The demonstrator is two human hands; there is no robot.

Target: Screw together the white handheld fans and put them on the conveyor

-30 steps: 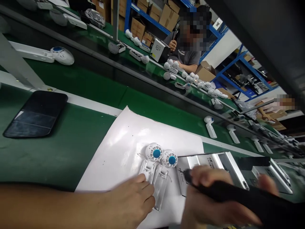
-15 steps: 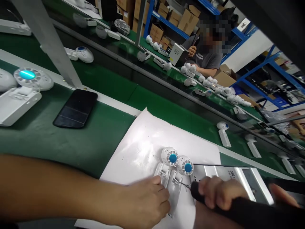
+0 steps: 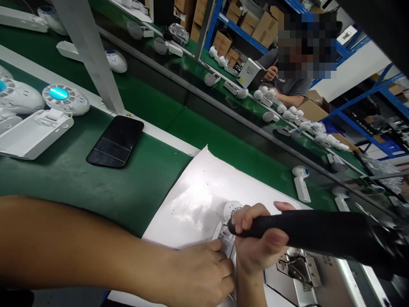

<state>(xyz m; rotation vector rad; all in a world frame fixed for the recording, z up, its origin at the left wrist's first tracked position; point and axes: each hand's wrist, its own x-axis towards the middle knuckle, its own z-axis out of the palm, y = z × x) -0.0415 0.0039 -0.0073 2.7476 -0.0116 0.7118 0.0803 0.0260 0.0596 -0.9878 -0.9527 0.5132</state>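
Note:
On a sheet of white paper [image 3: 191,200], my left hand [image 3: 204,270] has its fingers curled over the white plastic housing [image 3: 218,231] of a small device with a round slotted head [image 3: 232,208]. My right hand [image 3: 260,243] is wrapped round a thick black power screwdriver [image 3: 322,232], held nearly level above the paper. Its nose is over the housings, close to the fingers of my left hand. Most of the round heads and the exact spot of the tip are hidden behind my right hand.
A black phone [image 3: 115,141] lies on the green bench beside more white devices [image 3: 65,99]. A metal box with a hinge latch [image 3: 303,270] is under my right forearm. A grey post [image 3: 91,59] rises at left. Across the conveyor belt [image 3: 172,111], a person [image 3: 292,91] works.
My right hand has moved left with the screwdriver, bringing its nose over the housings and covering the round heads. My left hand keeps its grip. The view has shifted slightly.

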